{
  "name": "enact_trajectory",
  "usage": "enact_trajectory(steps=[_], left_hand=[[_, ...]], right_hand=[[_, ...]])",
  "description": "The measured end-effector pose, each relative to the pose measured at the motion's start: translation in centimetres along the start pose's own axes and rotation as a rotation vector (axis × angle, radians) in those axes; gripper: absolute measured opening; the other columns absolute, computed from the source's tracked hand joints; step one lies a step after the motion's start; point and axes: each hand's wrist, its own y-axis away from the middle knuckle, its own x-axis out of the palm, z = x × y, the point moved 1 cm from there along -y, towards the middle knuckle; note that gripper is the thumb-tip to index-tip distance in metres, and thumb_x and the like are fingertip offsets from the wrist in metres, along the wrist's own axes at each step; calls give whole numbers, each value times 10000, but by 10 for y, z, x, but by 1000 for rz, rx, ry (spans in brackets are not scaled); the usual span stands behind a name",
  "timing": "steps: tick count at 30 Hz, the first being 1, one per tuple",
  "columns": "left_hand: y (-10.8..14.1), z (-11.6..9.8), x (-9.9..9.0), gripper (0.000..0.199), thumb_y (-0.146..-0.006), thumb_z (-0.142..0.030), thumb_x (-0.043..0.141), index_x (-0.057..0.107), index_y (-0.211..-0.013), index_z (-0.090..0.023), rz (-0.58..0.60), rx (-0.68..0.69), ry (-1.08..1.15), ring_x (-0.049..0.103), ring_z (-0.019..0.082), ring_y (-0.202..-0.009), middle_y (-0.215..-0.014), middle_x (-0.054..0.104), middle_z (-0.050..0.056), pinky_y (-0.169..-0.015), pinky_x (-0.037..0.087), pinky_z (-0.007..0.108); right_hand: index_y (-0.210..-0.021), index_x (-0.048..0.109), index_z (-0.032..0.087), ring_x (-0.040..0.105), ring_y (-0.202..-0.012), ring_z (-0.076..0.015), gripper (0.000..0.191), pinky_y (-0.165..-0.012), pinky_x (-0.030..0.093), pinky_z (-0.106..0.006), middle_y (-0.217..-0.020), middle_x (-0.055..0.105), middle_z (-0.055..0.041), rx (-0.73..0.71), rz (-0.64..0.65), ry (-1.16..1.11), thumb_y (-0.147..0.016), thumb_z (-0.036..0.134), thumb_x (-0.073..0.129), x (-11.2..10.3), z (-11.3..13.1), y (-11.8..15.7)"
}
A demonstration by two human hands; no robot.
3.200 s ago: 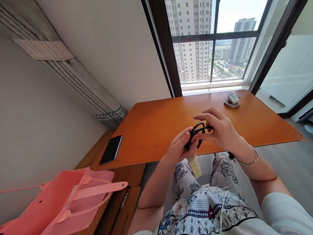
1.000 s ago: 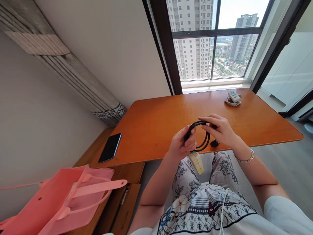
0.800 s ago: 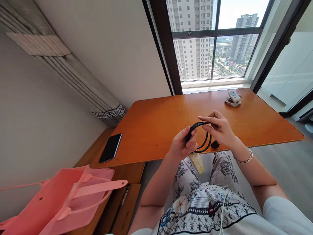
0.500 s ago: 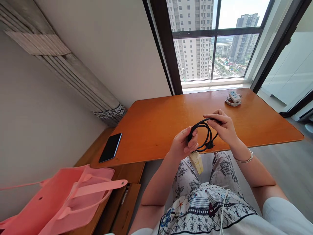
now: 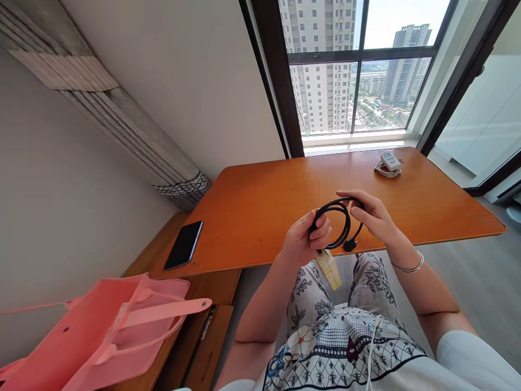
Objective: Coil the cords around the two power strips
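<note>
My left hand (image 5: 310,234) is closed around the loops of a black power cord (image 5: 345,227), above the near edge of the table. Below that hand hangs a pale yellow power strip (image 5: 329,270), over my lap. To the right, my right hand (image 5: 371,216) has the outer loop of the cord between its thumb and bent fingers. The cord's black plug (image 5: 349,245) dangles under the right hand, close to the table edge.
A wooden table (image 5: 260,195) spans the view before me. On it lie a dark phone (image 5: 183,245) at left and a white power strip with its cord coiled (image 5: 389,161) at far right. A pink bag (image 5: 93,320) sits at lower left, beside a drawer (image 5: 209,345).
My right hand has shifted slightly, its thumb lower and its fingers more spread over the cord. The plug has swung a little lower, apart from the loops. My left hand barely moved.
</note>
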Motion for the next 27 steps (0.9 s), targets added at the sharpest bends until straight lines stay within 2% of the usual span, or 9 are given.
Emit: enact_trajectory(steps=[3,7,10,14,17,20,22,27], left_hand=[[3,-3,1,394,-979,-390,530,395,-668,-188,2,-3,32,219,55,-384,-500,212,-88,-393,228,162],[3,-2,2,379,-971,-413,538,431,-685,-188,25,43,7,248,71,-397,-495,196,-87,-411,268,172],[2,0,4,385,-945,-457,575,454,-698,-188,25,80,-13,307,86,-423,-491,203,-83,-433,302,178],[3,-1,6,445,-878,-524,656,437,-691,-185,6,79,-36,311,67,-417,-523,265,-81,-434,294,185],[3,-3,4,403,-858,-460,697,448,-713,-178,26,63,-56,227,31,-384,-559,317,-85,-422,255,185],[3,-4,0,340,-840,-450,711,523,-781,-174,104,53,-85,137,31,-376,-504,242,-115,-414,211,181],[2,-3,-3,375,-818,-495,728,534,-779,-176,141,50,-102,101,38,-376,-470,188,-128,-405,181,187],[5,-1,-2,532,-838,-568,691,360,-640,-202,125,31,-101,97,44,-374,-447,175,-121,-401,192,192]], right_hand=[[-1332,603,200,391,-588,-89,564,-550,393,-251,-925,651,-23,31,74,17,-851,477,707,3,1,1],[-1027,684,172,458,-610,-103,250,-583,400,-249,-746,599,7,35,-14,102,-902,382,632,10,5,-1],[-905,656,170,493,-628,-116,198,-592,403,-251,-698,576,7,59,-33,100,-919,355,589,14,8,-4],[-916,648,174,502,-656,-123,211,-603,417,-249,-714,567,8,101,0,-39,-900,380,605,14,10,-7],[-936,644,175,499,-682,-127,216,-617,422,-252,-744,575,3,106,15,-116,-887,384,623,13,11,-8],[-945,646,177,473,-676,-122,222,-612,404,-251,-744,561,7,111,37,-127,-892,391,622,13,11,-7],[-944,647,178,450,-660,-117,232,-599,390,-248,-725,534,15,129,54,-135,-890,403,627,13,12,-6],[-921,641,181,448,-655,-114,286,-595,396,-250,-718,511,21,174,111,-185,-847,454,686,10,13,-8]])
